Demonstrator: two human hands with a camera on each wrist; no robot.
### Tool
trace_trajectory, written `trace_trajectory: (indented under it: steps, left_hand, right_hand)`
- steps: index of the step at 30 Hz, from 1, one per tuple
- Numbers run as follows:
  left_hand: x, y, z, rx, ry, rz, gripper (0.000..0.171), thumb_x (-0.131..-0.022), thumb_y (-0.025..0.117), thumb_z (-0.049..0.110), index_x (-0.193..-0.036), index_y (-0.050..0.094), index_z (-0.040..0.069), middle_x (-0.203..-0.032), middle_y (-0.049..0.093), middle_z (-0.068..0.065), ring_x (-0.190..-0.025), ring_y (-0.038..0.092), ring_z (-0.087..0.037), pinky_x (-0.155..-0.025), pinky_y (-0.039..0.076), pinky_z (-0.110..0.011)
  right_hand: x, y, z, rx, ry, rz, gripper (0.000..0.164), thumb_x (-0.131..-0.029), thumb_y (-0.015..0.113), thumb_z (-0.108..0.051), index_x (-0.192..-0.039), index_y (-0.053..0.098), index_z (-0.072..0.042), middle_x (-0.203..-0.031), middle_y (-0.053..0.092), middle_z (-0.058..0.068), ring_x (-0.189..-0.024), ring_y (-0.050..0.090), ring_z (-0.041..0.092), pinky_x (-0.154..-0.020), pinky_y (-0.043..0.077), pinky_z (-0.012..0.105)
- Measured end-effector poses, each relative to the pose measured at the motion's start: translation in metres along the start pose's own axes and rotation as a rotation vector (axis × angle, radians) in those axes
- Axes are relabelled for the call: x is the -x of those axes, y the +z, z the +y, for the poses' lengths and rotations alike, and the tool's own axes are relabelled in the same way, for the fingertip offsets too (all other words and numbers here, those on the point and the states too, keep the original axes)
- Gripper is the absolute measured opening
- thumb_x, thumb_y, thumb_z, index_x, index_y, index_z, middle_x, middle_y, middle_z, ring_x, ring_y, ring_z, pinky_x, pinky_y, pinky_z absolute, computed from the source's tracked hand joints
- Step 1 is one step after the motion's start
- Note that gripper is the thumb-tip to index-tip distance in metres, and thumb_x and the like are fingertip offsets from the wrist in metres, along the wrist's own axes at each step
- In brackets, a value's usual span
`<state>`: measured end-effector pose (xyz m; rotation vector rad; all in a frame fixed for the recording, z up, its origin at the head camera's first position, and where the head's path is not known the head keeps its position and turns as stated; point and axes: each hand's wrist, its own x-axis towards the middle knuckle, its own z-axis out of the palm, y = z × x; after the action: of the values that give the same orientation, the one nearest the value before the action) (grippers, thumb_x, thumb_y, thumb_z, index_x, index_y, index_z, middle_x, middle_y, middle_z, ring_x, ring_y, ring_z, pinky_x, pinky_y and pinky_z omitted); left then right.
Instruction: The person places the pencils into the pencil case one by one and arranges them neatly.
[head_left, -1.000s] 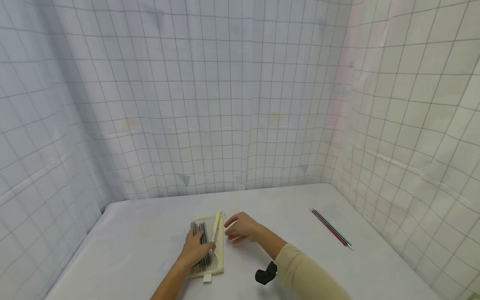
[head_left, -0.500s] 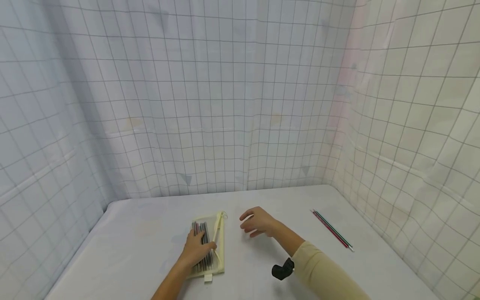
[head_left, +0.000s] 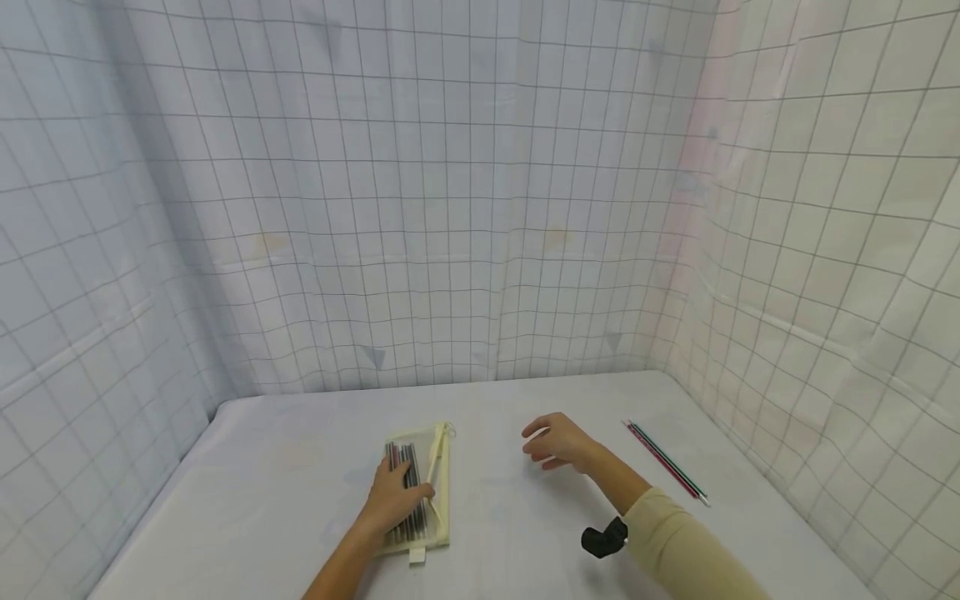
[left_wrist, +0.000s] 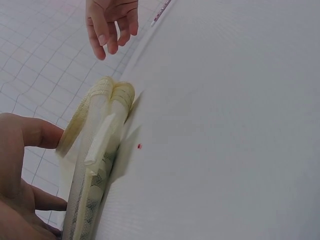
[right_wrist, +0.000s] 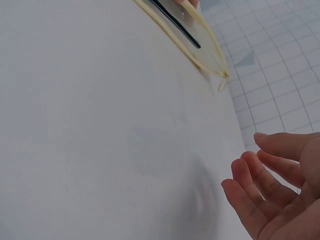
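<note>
A pale yellow mesh pencil case lies left of centre, with several dark pencils showing through it. My left hand holds it, thumb at the zipper edge and fingers spread over the pencils. In the left wrist view that zipper edge stands raised against a digit. My right hand hovers over the table to the right of the case, fingers loosely bent and holding nothing. Farther right lie a red pencil and a dark green pencil, side by side.
The white-covered table is enclosed by white grid-patterned curtains at the back and sides. A black wrist device sits by the right sleeve. A small red mark shows on the cloth in the left wrist view.
My right hand has moved away from the pencil case, rightward toward the two loose pencils. The left hand stays where it was on the case.
</note>
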<state>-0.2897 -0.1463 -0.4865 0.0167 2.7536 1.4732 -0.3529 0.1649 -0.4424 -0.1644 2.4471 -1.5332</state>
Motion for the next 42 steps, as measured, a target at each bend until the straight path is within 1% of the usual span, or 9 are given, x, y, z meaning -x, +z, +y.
trace_trajectory:
  steps: [11, 19, 25, 33, 38, 42]
  left_hand:
    - [-0.001, 0.001, -0.002, -0.002, -0.01, -0.004, 0.085, -0.086, 0.072, 0.027, -0.15, 0.037, -0.016, -0.16, 0.006, -0.043, -0.143, 0.011, -0.066, -0.11, 0.018, -0.078]
    - [0.0, -0.003, 0.002, 0.014, -0.008, 0.006, 0.085, -0.085, 0.071, 0.026, -0.151, 0.036, -0.015, -0.161, 0.005, -0.042, -0.144, 0.01, -0.065, -0.11, 0.017, -0.078]
    - [0.004, -0.002, 0.004, 0.018, -0.013, -0.001, 0.085, -0.084, 0.071, 0.025, -0.15, 0.037, -0.016, -0.16, 0.005, -0.043, -0.144, 0.01, -0.066, -0.11, 0.018, -0.078]
    - [-0.001, 0.002, 0.002, 0.0, -0.006, 0.017, 0.085, -0.084, 0.072, 0.026, -0.151, 0.038, -0.015, -0.161, 0.007, -0.041, -0.145, 0.012, -0.064, -0.111, 0.019, -0.076]
    - [0.0, 0.002, -0.001, -0.001, -0.017, 0.021, 0.086, -0.084, 0.072, 0.026, -0.151, 0.038, -0.014, -0.161, 0.007, -0.041, -0.144, 0.012, -0.064, -0.111, 0.02, -0.076]
    - [0.002, 0.002, -0.002, -0.001, -0.021, 0.021, 0.086, -0.084, 0.073, 0.027, -0.151, 0.038, -0.014, -0.161, 0.007, -0.041, -0.144, 0.012, -0.064, -0.111, 0.019, -0.076]
  right_hand:
    - [0.002, -0.026, 0.022, 0.015, 0.027, 0.096, 0.03, -0.093, 0.075, -0.006, -0.121, 0.068, 0.004, -0.101, 0.074, 0.009, -0.085, 0.071, 0.024, -0.074, 0.061, 0.038]
    - [0.004, -0.043, 0.032, 0.007, 0.035, 0.16, 0.031, -0.093, 0.074, -0.007, -0.121, 0.068, 0.005, -0.101, 0.074, 0.01, -0.085, 0.07, 0.024, -0.073, 0.061, 0.037]
    - [0.008, -0.056, 0.042, 0.006, 0.058, 0.184, 0.032, -0.094, 0.074, -0.007, -0.122, 0.068, 0.006, -0.099, 0.073, 0.009, -0.085, 0.07, 0.023, -0.072, 0.061, 0.036]
    - [0.013, -0.077, 0.051, 0.025, 0.066, 0.19, 0.036, -0.095, 0.073, -0.009, -0.125, 0.065, 0.007, -0.105, 0.072, 0.01, -0.09, 0.07, 0.023, -0.076, 0.061, 0.038]
    - [0.017, -0.087, 0.057, 0.006, 0.067, 0.204, 0.036, -0.094, 0.072, -0.008, -0.125, 0.064, 0.009, -0.104, 0.071, 0.013, -0.088, 0.069, 0.024, -0.075, 0.061, 0.037]
    - [0.022, -0.094, 0.063, 0.037, 0.073, 0.226, 0.035, -0.094, 0.072, -0.007, -0.124, 0.063, 0.01, -0.102, 0.071, 0.013, -0.087, 0.069, 0.024, -0.073, 0.06, 0.036]
